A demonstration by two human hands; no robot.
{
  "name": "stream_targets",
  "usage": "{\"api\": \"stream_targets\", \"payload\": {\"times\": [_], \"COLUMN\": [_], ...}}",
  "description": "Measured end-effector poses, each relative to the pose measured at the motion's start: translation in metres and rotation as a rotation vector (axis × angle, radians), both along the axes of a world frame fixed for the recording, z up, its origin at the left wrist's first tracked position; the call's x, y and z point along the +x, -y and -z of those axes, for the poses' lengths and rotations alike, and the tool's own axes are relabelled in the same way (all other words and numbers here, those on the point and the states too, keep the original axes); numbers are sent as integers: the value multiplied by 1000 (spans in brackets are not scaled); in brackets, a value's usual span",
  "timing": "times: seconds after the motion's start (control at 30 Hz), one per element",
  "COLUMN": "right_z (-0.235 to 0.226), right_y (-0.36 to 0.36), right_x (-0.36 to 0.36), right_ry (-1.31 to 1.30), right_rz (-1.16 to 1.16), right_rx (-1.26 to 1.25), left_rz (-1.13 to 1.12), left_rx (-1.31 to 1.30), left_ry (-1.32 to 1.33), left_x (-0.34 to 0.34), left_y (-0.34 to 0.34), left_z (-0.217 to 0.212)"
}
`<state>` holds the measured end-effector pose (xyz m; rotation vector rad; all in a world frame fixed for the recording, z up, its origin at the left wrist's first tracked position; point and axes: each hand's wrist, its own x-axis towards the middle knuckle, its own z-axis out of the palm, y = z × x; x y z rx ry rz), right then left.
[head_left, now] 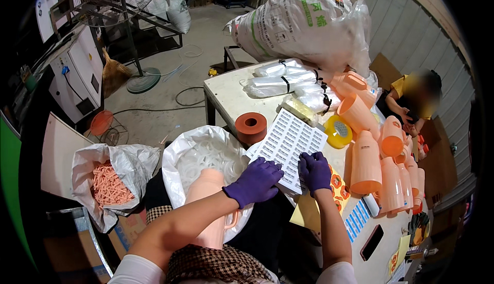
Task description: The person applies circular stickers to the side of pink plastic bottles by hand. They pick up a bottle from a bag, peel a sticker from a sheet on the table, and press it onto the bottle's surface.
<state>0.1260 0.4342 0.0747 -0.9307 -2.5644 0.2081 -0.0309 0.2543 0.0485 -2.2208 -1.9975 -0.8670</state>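
Note:
A white sheet of small printed labels (289, 142) lies on top of a stack at the table's near edge. My left hand (256, 182), in a purple glove, rests at its lower left edge with the fingers bent together. Over its lower right part is my right hand (315, 172), also gloved, its fingers curled in a pinch; whatever lies between the fingertips is hidden. A peach plastic jug (202, 190) with a side handle lies on my lap, partly behind my left forearm. Beneath my right hand are yellow backing sheets with round orange stickers (338, 191).
Several peach jugs (366, 163) crowd the table's right side. Yellow tape (338, 131), a reddish-brown roll (251, 127), bundled clear bags (278, 84) and a phone (372, 243) lie around. Sacks hold clear rings (198, 155) and peach pieces (110, 183). Another person (411, 99) sits at right.

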Motion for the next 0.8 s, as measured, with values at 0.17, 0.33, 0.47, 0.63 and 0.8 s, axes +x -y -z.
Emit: {"api": "stream_targets", "payload": {"times": [0.17,0.33,0.47,0.63,0.8], "right_z": [-6,-19,-28,-28,-41], "right_y": [-7,-56,0,102,182], "right_x": [-11,24,43,48,31], "right_ry": [32,-525,-722,-466,-311], "right_rz": [-33,83,-19,-221,-393], "right_rx": [-165,-796,-462,-130,-187], "left_rz": [-13,24,-329,-171,-165], "left_rx": [-28,131,-24,-352,-43], "left_ry": [9,509,385,209,971], "left_x": [-6,-48,-139,-148,-118], "left_y": [1,28,105,145,161], "left_z": [-5,-44,2,67,2]}}
